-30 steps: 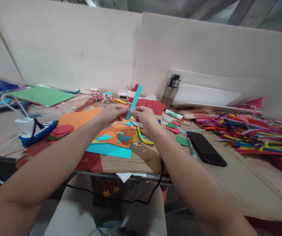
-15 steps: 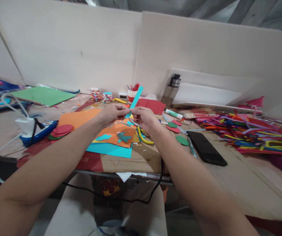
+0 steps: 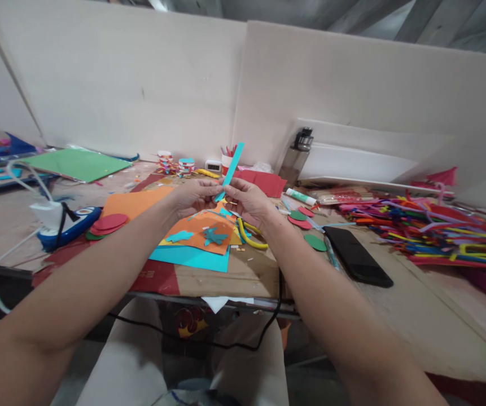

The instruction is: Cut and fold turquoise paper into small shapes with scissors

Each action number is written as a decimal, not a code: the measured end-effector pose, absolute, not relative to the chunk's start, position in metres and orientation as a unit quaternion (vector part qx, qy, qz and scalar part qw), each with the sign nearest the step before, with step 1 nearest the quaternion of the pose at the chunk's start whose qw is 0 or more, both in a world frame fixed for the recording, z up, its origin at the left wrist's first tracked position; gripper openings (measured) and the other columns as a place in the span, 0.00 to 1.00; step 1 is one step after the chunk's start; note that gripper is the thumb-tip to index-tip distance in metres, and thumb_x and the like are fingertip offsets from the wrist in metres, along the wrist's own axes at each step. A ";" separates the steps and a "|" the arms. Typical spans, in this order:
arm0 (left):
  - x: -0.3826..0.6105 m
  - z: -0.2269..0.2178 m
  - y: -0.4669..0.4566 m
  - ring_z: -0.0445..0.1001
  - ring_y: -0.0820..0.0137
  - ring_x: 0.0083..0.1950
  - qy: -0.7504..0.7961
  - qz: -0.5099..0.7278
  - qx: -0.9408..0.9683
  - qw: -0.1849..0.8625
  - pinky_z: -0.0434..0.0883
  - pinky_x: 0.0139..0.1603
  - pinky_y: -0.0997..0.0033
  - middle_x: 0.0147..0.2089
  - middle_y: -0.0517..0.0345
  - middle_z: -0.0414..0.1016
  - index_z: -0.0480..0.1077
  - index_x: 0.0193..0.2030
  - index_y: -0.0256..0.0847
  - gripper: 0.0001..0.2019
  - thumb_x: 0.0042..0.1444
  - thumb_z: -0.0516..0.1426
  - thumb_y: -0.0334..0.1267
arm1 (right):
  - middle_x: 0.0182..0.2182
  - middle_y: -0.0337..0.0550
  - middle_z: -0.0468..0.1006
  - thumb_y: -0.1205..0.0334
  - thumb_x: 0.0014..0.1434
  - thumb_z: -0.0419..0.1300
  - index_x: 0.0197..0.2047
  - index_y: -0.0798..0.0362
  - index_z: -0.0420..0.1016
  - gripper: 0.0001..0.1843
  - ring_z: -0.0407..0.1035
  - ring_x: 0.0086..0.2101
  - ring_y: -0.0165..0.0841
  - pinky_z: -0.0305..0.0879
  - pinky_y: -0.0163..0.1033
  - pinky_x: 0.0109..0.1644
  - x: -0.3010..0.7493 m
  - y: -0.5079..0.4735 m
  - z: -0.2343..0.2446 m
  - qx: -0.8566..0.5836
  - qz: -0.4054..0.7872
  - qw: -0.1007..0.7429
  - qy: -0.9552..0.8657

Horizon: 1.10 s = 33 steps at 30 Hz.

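A blue paper strip (image 3: pixel 234 162) is held up over the table, its long end pointing up and away. My left hand (image 3: pixel 197 196) pinches it near its lower end, and my right hand (image 3: pixel 245 198) grips it close beside, fingertips nearly meeting. Below them lie an orange paper sheet (image 3: pixel 200 238) with small blue paper cutouts (image 3: pixel 215 235) on it, and a blue sheet (image 3: pixel 192 258) underneath. Yellow-handled scissors (image 3: pixel 249 235) rest under my right hand; their blades are partly hidden by it.
To the right are a phone (image 3: pixel 357 256), a glue stick (image 3: pixel 301 196), paper circles (image 3: pixel 314 242) and a heap of pipe cleaners (image 3: pixel 446 225). A bottle (image 3: pixel 296 158) stands at the back. On the left sit a power strip (image 3: pixel 69 228) and a green sheet (image 3: pixel 77 163).
The blue strip has turned slightly more upright and shows narrower. My fingers have shifted a little on its lower end; both hands stay in about the same place.
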<state>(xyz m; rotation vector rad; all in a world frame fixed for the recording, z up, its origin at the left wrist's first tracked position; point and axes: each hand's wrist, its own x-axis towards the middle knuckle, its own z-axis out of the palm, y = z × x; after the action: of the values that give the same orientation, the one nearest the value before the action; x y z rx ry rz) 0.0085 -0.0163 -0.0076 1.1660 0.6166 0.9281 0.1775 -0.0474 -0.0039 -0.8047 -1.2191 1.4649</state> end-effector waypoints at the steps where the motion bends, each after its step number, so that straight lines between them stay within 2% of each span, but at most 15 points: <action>1: 0.009 -0.008 -0.016 0.66 0.80 0.26 0.274 0.414 0.525 0.691 0.66 0.28 0.79 0.25 0.61 0.69 0.73 0.25 0.34 0.15 0.36 0.73 0.38 | 0.30 0.33 0.76 0.57 0.37 0.76 0.36 0.48 0.79 0.21 0.65 0.29 0.24 0.61 0.31 0.32 0.178 -0.047 -0.004 -0.334 0.607 0.511 -0.509; 8: 0.013 -0.008 -0.018 0.66 0.79 0.25 0.298 0.457 0.575 0.610 0.64 0.28 0.75 0.24 0.59 0.70 0.74 0.24 0.34 0.14 0.39 0.71 0.40 | 0.23 0.31 0.70 0.56 0.41 0.73 0.33 0.52 0.76 0.17 0.61 0.25 0.22 0.59 0.31 0.30 0.179 -0.046 -0.003 -0.358 0.564 0.551 -0.500; 11: 0.013 -0.009 -0.018 0.64 0.79 0.23 0.319 0.448 0.597 0.584 0.62 0.27 0.74 0.21 0.60 0.68 0.73 0.23 0.34 0.12 0.40 0.69 0.40 | 0.24 0.32 0.71 0.56 0.45 0.71 0.32 0.53 0.75 0.14 0.61 0.25 0.23 0.59 0.31 0.29 0.182 -0.044 -0.002 -0.388 0.501 0.593 -0.496; 16: 0.012 -0.011 -0.017 0.64 0.78 0.24 0.334 0.440 0.623 0.553 0.62 0.29 0.74 0.22 0.60 0.68 0.72 0.22 0.35 0.11 0.42 0.67 0.39 | 0.24 0.33 0.70 0.59 0.46 0.68 0.31 0.52 0.74 0.10 0.60 0.24 0.23 0.57 0.31 0.29 0.183 -0.042 -0.001 -0.409 0.452 0.618 -0.497; 27: 0.014 -0.010 -0.021 0.63 0.78 0.23 0.350 0.420 0.633 0.548 0.61 0.29 0.73 0.21 0.61 0.66 0.70 0.21 0.35 0.11 0.42 0.66 0.39 | 0.28 0.34 0.72 0.63 0.48 0.64 0.32 0.51 0.72 0.07 0.64 0.28 0.25 0.60 0.32 0.30 0.183 -0.045 0.002 -0.418 0.335 0.662 -0.524; 33: 0.015 -0.007 -0.024 0.63 0.78 0.24 0.348 0.424 0.624 0.557 0.61 0.29 0.73 0.21 0.61 0.66 0.70 0.21 0.35 0.11 0.41 0.67 0.39 | 0.28 0.35 0.72 0.63 0.50 0.63 0.34 0.50 0.70 0.07 0.66 0.30 0.27 0.63 0.34 0.35 0.182 -0.043 0.003 -0.410 0.265 0.677 -0.552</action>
<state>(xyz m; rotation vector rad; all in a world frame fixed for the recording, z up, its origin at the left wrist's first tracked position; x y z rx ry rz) 0.0150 -0.0240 -0.0073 1.4723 0.8221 1.0001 0.1820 -0.0433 0.0029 -0.9208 -1.2399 0.5951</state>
